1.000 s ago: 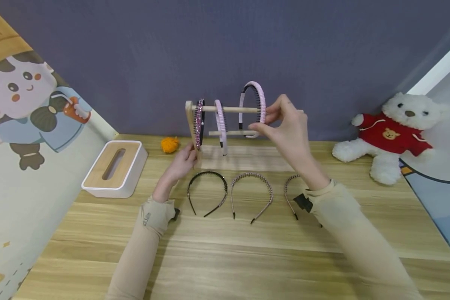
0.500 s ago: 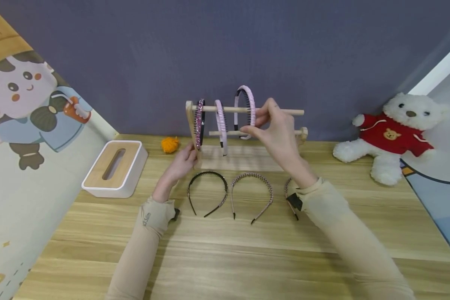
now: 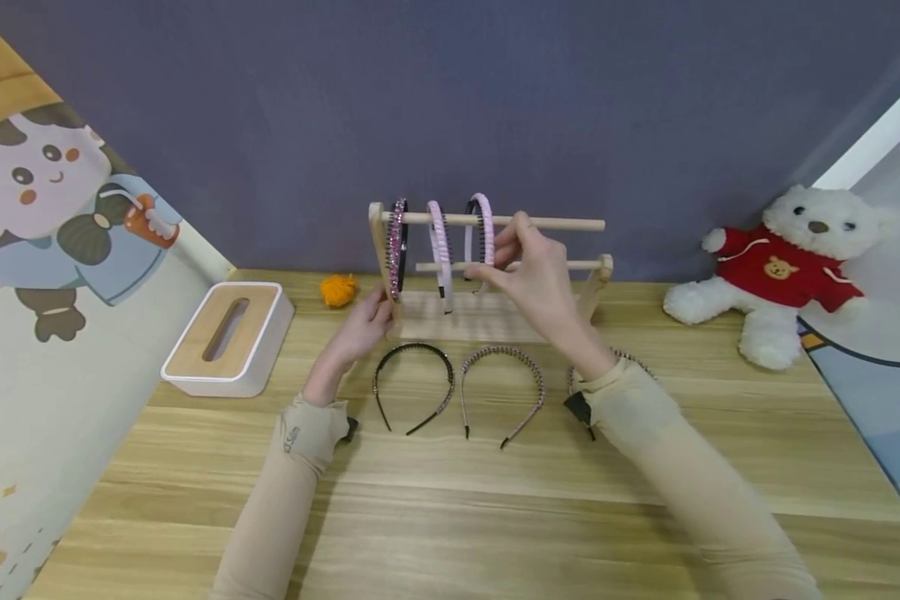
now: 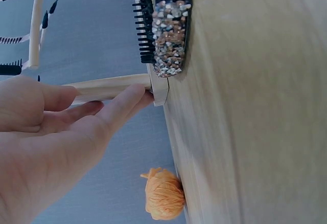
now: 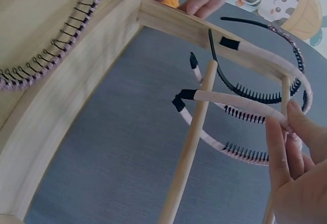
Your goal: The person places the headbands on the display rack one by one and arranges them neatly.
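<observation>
A wooden headband rack (image 3: 562,223) stands at the back of the table, with two rods. My left hand (image 3: 362,323) grips the lower part of its left upright (image 4: 112,84). On the upper rod, my right hand (image 3: 540,279) pinches a pale pink toothed headband (image 3: 485,223) between thumb and fingers; the right wrist view shows its black-tipped ends (image 5: 187,94) by the lower rod. Left of it hang another pink headband (image 3: 441,242) and a glittery magenta-and-black headband (image 3: 396,248), nearest the upright.
In front of the rack lie a black headband (image 3: 420,344), a beaded pinkish one (image 3: 504,349) and a third (image 3: 630,357) partly behind my right sleeve. An orange yarn ball (image 3: 338,290) and tissue box (image 3: 228,333) are at left, a white teddy bear (image 3: 783,267) at right.
My right hand has slid the pink headband leftward along the upper rod and lowered it, closer to the other pink one. The left hand stays on the upright.
</observation>
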Demonstrator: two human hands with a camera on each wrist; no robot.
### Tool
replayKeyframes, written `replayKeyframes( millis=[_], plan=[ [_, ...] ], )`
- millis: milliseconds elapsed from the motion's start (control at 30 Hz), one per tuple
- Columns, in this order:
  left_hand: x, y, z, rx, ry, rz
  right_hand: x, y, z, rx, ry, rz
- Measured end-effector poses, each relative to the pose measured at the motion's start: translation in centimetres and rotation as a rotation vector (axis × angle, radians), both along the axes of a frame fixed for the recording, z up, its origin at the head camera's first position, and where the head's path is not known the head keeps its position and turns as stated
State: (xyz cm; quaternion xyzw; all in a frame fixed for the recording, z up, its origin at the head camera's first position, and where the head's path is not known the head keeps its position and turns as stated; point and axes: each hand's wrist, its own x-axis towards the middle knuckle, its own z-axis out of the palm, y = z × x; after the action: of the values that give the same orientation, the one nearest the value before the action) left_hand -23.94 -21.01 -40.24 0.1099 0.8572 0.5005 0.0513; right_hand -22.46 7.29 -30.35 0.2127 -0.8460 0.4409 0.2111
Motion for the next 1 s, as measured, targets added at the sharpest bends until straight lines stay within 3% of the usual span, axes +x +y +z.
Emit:
replayKeyframes(
  millis=[300,467,533,700,800,1000],
  plan=[
    [-0.1,0.1,0.0,-0.003,-0.002,-0.01,0.1,-0.1,-0.1,0.01,-0.003,0.004],
    [-0.2,-0.2,-0.1,0.035,0.016,-0.018,0.1,-0.1,-0.1,0.005,0.021,0.009],
    [-0.6,-0.6,-0.7,0.068,0.037,-0.033,0.2,-0.1,-0.1,0.0,0.013,0.009],
    [-0.6,-0.6,-0.8,0.042,0.042,-0.023,0.5,0.1,0.0,-0.007,-0.02,0.008],
    [-0.1,-0.2,-0.2,0.003,0.031,0.002,0.8,0.4,0.1,-0.01,-0.027,0.008],
    [-0.1,0.0,-0.2,-0.006,0.018,0.013,1.8,1.7,0.3,-0.017,0.008,-0.002]
  ],
)
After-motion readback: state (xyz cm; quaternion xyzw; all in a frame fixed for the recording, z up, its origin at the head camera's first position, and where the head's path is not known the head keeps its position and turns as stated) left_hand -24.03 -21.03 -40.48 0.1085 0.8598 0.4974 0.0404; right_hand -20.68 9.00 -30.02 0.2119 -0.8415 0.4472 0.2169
